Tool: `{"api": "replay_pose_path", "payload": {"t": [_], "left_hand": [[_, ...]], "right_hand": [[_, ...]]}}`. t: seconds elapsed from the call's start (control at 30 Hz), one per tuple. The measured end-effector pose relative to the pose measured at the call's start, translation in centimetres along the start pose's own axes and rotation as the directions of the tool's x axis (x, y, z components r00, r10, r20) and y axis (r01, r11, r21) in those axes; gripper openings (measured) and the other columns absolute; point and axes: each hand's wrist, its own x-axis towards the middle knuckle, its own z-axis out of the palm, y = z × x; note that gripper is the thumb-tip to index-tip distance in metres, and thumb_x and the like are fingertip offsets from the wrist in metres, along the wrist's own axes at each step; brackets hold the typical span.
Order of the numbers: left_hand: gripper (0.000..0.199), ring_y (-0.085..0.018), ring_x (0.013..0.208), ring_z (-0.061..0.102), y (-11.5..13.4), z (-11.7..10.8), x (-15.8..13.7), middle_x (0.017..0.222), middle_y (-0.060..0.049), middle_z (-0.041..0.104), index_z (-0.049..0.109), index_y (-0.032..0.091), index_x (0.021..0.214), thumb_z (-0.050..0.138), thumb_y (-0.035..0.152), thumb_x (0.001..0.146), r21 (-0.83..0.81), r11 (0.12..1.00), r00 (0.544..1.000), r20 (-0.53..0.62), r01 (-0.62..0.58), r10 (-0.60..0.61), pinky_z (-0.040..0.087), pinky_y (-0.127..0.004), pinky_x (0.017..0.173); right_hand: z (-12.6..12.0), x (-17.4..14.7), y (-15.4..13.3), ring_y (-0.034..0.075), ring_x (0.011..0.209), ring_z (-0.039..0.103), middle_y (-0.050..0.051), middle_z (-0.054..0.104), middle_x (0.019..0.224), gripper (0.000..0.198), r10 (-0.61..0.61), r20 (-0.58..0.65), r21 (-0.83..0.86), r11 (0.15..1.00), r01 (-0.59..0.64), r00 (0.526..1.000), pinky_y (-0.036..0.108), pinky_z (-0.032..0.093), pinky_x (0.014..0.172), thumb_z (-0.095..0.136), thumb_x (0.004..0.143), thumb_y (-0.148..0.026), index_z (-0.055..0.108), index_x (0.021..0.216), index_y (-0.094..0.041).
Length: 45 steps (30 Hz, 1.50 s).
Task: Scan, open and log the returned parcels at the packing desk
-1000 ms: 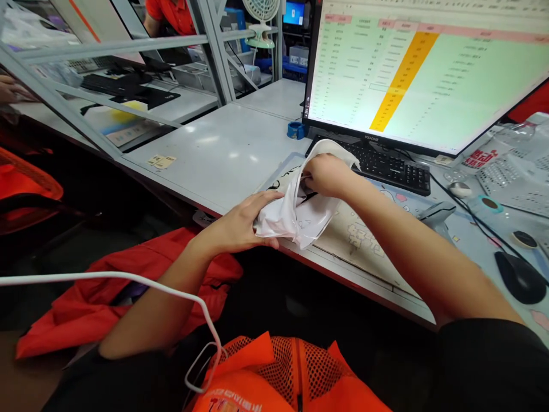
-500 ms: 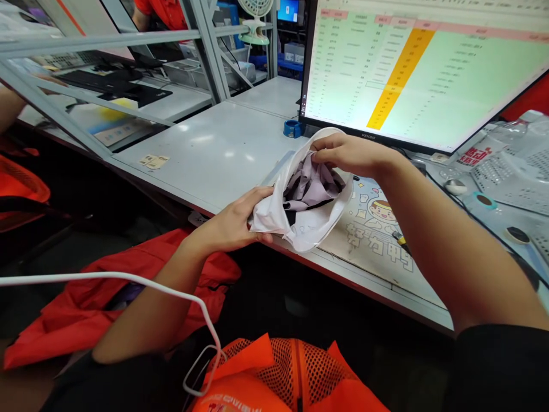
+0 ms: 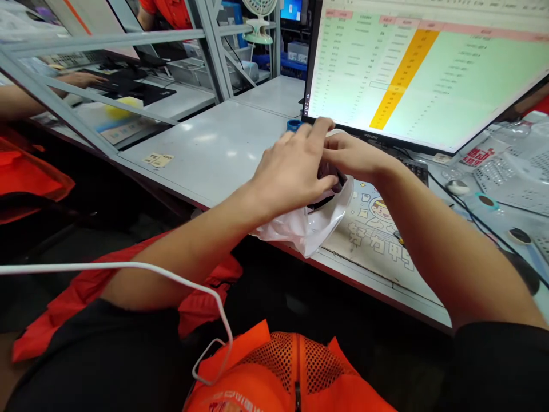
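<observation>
A white plastic bag (image 3: 295,226) gapes at the edge of the desk, with crumpled mauve and black fabric (image 3: 321,201) inside it, mostly covered by my hands. My left hand (image 3: 291,166) reaches across the bag's mouth, thumb apart from the fingers, and its fingertips come close to the other hand. At the bag's far rim, my right hand (image 3: 354,154) has its fingers bent over the plastic and the fabric. Its fingertips are partly hidden behind my left hand.
A monitor (image 3: 407,80) with a spreadsheet stands behind the bag. A printed mat (image 3: 377,234), a mouse (image 3: 457,186) and white baskets (image 3: 510,177) lie to the right. Grey metal framing (image 3: 128,41) divides off the left desk, where another person's hand (image 3: 83,79) rests. A white cable (image 3: 163,273) crosses in front.
My left hand has let go of the bag's near left side and moved up and right over its opening. My right hand stays at the far rim. A co-worker's hand has come into view at left.
</observation>
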Motion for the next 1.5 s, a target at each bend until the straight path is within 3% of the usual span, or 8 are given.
{"api": "replay_pose_path", "payload": {"t": [0.17, 0.4, 0.67, 0.93, 1.13, 1.3, 1.37, 1.5], "left_hand": [[0.066, -0.043, 0.118, 0.062, -4.7, 2.3, 3.4, 0.114, -0.016, 0.067, 0.050, 0.015, 0.140, 0.076, 0.031, 0.082, 0.006, 0.997, 0.986, 0.148, 0.073, -0.073, 0.051, -0.055, 0.100], [0.048, -0.027, 0.098, 0.068, -6.1, 0.4, 4.4, 0.106, -0.009, 0.071, 0.065, 0.017, 0.121, 0.070, 0.028, 0.075, -0.087, 0.996, 0.955, 0.295, 0.000, 0.025, 0.054, -0.036, 0.087], [0.060, -0.028, 0.093, 0.068, -6.8, -0.8, 5.5, 0.102, -0.006, 0.070, 0.066, 0.020, 0.124, 0.071, 0.029, 0.065, -0.128, 0.992, 0.880, 0.469, -0.008, 0.068, 0.056, -0.036, 0.082], [0.072, -0.030, 0.100, 0.067, -7.5, -1.0, 5.7, 0.102, -0.004, 0.069, 0.063, 0.022, 0.132, 0.078, 0.034, 0.063, -0.068, 0.994, 0.883, 0.457, -0.083, 0.104, 0.053, -0.038, 0.092], [0.086, -0.029, 0.108, 0.066, -5.3, -0.6, 4.5, 0.122, -0.008, 0.065, 0.049, 0.024, 0.147, 0.083, 0.040, 0.070, -0.124, 0.988, 0.903, 0.408, -0.093, 0.136, 0.051, -0.036, 0.096], [0.040, -0.029, 0.113, 0.063, -4.2, 0.3, 4.1, 0.118, -0.010, 0.067, 0.066, 0.019, 0.118, 0.074, 0.039, 0.084, -0.025, 0.983, 0.954, 0.236, -0.183, 0.184, 0.048, -0.039, 0.103], [0.024, -0.028, 0.106, 0.065, -4.4, 0.5, 4.4, 0.107, -0.011, 0.069, 0.071, 0.017, 0.101, 0.067, 0.038, 0.089, 0.009, 0.979, 0.947, 0.257, -0.202, 0.193, 0.048, -0.039, 0.100], [0.027, -0.024, 0.101, 0.065, -5.1, 0.5, 4.8, 0.106, -0.011, 0.070, 0.072, 0.017, 0.088, 0.064, 0.042, 0.091, -0.060, 0.975, 0.908, 0.354, -0.216, 0.223, 0.049, -0.034, 0.094]], "right_hand": [[-0.8, -0.7, 0.9, 0.021, 0.076, 0.060, 0.005, 0.067, 0.082, 0.012, -0.003, 0.069, -0.016, 1.000, 0.005, 0.998, 0.034, 0.049, 0.064, 0.070, 0.090, -0.033, 0.066, 0.089, -0.021], [-1.1, -1.3, 2.7, 0.020, 0.076, 0.060, 0.004, 0.071, 0.090, 0.018, -0.016, 0.015, -0.403, 0.915, 0.021, 1.000, 0.032, 0.046, 0.063, 0.072, 0.079, -0.023, 0.065, 0.096, -0.021], [-1.6, -1.1, 2.5, 0.019, 0.076, 0.059, 0.004, 0.069, 0.086, 0.008, 0.041, -0.001, -0.303, 0.952, -0.040, 0.999, 0.033, 0.045, 0.067, 0.059, 0.083, -0.014, 0.064, 0.082, -0.020], [-1.4, -1.9, 2.4, 0.019, 0.074, 0.059, 0.004, 0.067, 0.083, 0.012, 0.079, 0.044, 0.037, 0.996, -0.081, 0.996, 0.034, 0.048, 0.067, 0.063, 0.093, -0.033, 0.067, 0.090, -0.023], [-0.8, -2.0, 2.7, 0.021, 0.079, 0.062, 0.006, 0.071, 0.090, 0.021, -0.004, 0.004, -0.001, 1.000, 0.004, 1.000, 0.033, 0.051, 0.068, 0.063, 0.098, -0.043, 0.071, 0.096, -0.023], [-0.7, -2.1, 2.4, 0.021, 0.084, 0.064, 0.005, 0.072, 0.094, 0.021, -0.018, 0.068, 0.060, 0.998, 0.014, 0.998, 0.034, 0.052, 0.073, 0.060, 0.099, -0.041, 0.072, 0.103, -0.024], [-0.8, -2.3, 2.3, 0.020, 0.082, 0.063, 0.005, 0.071, 0.093, 0.022, -0.004, 0.065, 0.034, 0.999, 0.002, 0.998, 0.034, 0.052, 0.072, 0.063, 0.098, -0.044, 0.071, 0.099, -0.024], [-0.9, -2.5, 2.1, 0.019, 0.077, 0.063, 0.004, 0.069, 0.088, 0.025, 0.024, 0.068, -0.036, 0.999, -0.021, 0.997, 0.034, 0.051, 0.069, 0.077, 0.090, -0.046, 0.069, 0.095, -0.022]]}}
